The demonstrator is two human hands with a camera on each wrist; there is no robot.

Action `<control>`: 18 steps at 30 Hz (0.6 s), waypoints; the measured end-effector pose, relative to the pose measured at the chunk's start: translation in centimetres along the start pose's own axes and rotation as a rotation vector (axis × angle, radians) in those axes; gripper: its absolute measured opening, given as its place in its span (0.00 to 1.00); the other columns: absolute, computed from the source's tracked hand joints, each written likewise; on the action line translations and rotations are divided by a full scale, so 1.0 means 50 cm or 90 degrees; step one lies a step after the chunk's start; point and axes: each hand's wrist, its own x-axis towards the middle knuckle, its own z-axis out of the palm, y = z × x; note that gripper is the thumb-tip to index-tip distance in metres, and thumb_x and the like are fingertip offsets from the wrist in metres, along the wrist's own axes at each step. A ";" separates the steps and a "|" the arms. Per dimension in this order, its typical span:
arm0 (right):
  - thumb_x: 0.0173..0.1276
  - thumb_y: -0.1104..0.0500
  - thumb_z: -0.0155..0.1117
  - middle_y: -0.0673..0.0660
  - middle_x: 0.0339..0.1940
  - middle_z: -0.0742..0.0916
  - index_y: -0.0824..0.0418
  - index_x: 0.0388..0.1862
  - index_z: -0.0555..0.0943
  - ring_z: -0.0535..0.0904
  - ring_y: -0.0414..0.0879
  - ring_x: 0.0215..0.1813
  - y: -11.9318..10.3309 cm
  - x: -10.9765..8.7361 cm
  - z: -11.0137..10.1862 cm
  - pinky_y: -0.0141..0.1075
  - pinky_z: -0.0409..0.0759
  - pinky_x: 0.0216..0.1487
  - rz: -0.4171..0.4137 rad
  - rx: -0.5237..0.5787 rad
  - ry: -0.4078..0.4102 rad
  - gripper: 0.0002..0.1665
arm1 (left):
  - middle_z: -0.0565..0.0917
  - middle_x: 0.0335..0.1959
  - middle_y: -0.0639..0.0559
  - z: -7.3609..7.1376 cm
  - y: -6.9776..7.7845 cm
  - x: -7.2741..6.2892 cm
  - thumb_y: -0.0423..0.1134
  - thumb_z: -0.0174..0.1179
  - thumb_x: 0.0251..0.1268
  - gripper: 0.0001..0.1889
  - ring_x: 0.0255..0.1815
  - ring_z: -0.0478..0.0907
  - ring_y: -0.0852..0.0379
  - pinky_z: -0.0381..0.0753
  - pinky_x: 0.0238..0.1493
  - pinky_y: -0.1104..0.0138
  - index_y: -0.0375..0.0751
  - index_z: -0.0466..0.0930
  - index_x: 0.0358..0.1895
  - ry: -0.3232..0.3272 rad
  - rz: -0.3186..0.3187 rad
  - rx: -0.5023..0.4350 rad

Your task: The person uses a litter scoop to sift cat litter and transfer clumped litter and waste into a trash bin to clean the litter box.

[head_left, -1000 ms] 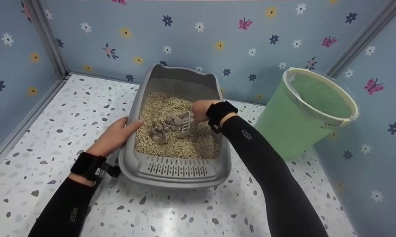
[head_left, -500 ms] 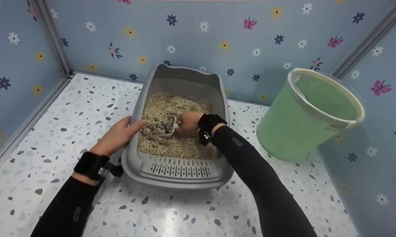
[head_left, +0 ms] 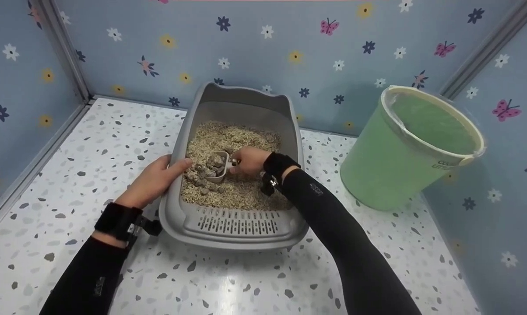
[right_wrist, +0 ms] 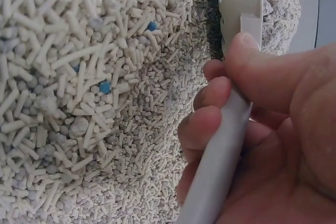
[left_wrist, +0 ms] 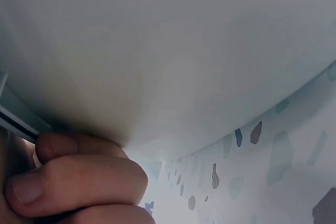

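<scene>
A grey litter box [head_left: 246, 109] stands on the floor, holding pale pellet litter [head_left: 246, 192]. My left hand [head_left: 152, 180] grips its left rim, thumb over the edge; in the left wrist view the fingers [left_wrist: 100, 177] curl beneath the rim against the outer wall. My right hand [head_left: 251, 161] holds a light grey litter scoop by its handle [right_wrist: 218, 161], fingers wrapped round it and thumb toward the scoop's head. Greyish clumps [head_left: 215, 166] fill the scoop's head, which sits low in the litter toward the left side. More clumps [head_left: 204, 186] lie loose in front of it.
A green bin [head_left: 373, 162] with a cream rim and a clear liner stands on the speckled floor [head_left: 114, 131] right of the box. Flowered blue wall panels [head_left: 263, 43] enclose the back and both sides. The box's front ledge [head_left: 237, 221] is slotted.
My right hand has pushed the scoop leftward and lower into the clumps, which now lie in its head. My left hand keeps its grip on the rim. The head view shifts slightly.
</scene>
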 end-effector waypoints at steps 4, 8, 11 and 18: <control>0.87 0.51 0.66 0.49 0.29 0.68 0.53 0.31 0.66 0.64 0.44 0.33 0.003 -0.003 -0.002 0.35 0.62 0.39 0.005 0.000 0.005 0.24 | 0.86 0.60 0.33 0.003 0.003 0.002 0.73 0.54 0.83 0.49 0.52 0.90 0.41 0.91 0.52 0.57 0.33 0.62 0.84 0.002 0.002 -0.001; 0.87 0.51 0.67 0.49 0.28 0.67 0.53 0.30 0.65 0.64 0.44 0.33 0.002 -0.006 -0.005 0.35 0.61 0.39 0.011 0.001 0.007 0.26 | 0.85 0.60 0.33 0.004 0.006 0.002 0.73 0.54 0.83 0.50 0.53 0.90 0.41 0.91 0.54 0.55 0.33 0.61 0.85 0.002 0.003 0.001; 0.87 0.50 0.66 0.49 0.28 0.67 0.52 0.30 0.65 0.63 0.44 0.32 0.002 -0.008 -0.007 0.35 0.61 0.39 0.014 0.003 0.006 0.26 | 0.85 0.61 0.34 0.003 0.007 0.001 0.74 0.53 0.82 0.51 0.55 0.89 0.41 0.90 0.58 0.53 0.33 0.58 0.87 0.001 0.000 0.007; 0.87 0.50 0.66 0.48 0.26 0.70 0.52 0.29 0.68 0.62 0.42 0.29 0.004 -0.014 -0.017 0.35 0.61 0.38 0.024 0.058 -0.001 0.25 | 0.83 0.64 0.32 0.002 0.002 0.002 0.73 0.53 0.83 0.50 0.56 0.88 0.40 0.89 0.57 0.57 0.33 0.58 0.87 -0.002 0.003 -0.002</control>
